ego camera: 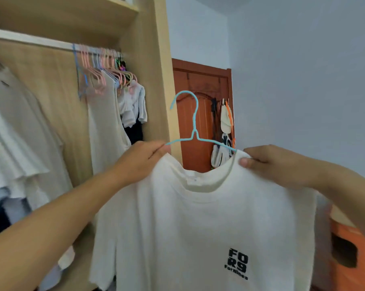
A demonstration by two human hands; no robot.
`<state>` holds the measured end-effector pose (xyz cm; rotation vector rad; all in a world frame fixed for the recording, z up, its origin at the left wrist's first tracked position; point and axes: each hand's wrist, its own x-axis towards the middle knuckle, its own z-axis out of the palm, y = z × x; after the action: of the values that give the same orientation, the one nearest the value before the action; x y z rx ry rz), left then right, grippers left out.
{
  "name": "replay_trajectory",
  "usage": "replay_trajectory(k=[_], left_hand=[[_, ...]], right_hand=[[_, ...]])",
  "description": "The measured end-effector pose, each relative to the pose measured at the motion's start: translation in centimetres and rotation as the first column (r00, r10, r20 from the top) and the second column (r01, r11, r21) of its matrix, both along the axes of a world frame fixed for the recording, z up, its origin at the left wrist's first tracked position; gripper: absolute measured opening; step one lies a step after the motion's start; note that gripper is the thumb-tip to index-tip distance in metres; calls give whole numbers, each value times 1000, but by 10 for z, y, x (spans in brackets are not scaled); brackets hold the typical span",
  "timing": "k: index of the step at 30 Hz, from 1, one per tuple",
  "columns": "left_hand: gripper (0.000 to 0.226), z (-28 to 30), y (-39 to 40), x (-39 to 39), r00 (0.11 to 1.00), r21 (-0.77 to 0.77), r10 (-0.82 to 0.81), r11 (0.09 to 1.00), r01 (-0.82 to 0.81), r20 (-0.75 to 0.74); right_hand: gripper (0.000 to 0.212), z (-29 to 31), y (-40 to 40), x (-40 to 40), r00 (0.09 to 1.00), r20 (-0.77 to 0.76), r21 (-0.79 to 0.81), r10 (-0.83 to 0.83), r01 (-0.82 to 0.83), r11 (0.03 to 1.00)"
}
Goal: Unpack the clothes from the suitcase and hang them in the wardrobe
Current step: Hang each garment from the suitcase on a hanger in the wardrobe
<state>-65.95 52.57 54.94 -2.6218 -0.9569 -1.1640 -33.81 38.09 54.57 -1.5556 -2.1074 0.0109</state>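
2 hands hold 1 T-shirt.

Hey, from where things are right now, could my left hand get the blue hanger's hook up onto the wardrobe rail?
Probably yes. The left hand holds the shirt at the blue hanger, and the rail is up to the left with a bare stretch left of the bunched hangers. Nothing blocks the way.

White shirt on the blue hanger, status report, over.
Left hand and right hand both gripping white shirt at the shoulders. Blue hanger in the collar, not yet on wardrobe rail. Nothing blocking.
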Motion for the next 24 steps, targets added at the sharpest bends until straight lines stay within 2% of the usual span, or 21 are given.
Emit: replay_trajectory(k=[3,4,6,8,11,13,14,17,20,22,24], left_hand=[[35,35,33,-41,997,85,80,993,-80,-2],[37,48,46,-55,993,99,119,988,-121,23],[38,76,70,-75,982,128,161,977,-173,100],[36,107,85,-92,962,126,194,967,-221,194],[39,153,101,-120,923,120,296,936,-332,247],[49,175,108,-144,885,97,389,901,-424,254],[47,177,109,-154,862,98,432,877,-470,265],[44,171,103,-200,790,148,550,787,-598,270],[50,158,70,-265,719,309,662,652,-692,211],[51,158,40,-313,640,424,737,520,-741,215],[47,164,10,-352,512,524,826,336,-783,236]], right_hand=[[34,15,9,-20,965,-200,-178,167,-204,963],[41,22,9,-30,936,-283,-197,207,-268,943],[59,43,12,-56,876,-412,-148,250,-335,930],[54,68,20,-95,839,-431,-74,333,-400,913],[38,102,41,-151,803,-481,34,353,-385,922],[39,121,64,-191,837,-443,154,321,-282,947],[40,126,74,-206,864,-411,195,290,-228,954],[42,131,110,-254,934,-277,294,227,-142,945],[47,145,137,-296,955,-217,351,202,-117,929],[46,171,155,-319,954,-225,395,196,-94,914],[45,205,174,-343,955,-236,444,178,-57,894]])
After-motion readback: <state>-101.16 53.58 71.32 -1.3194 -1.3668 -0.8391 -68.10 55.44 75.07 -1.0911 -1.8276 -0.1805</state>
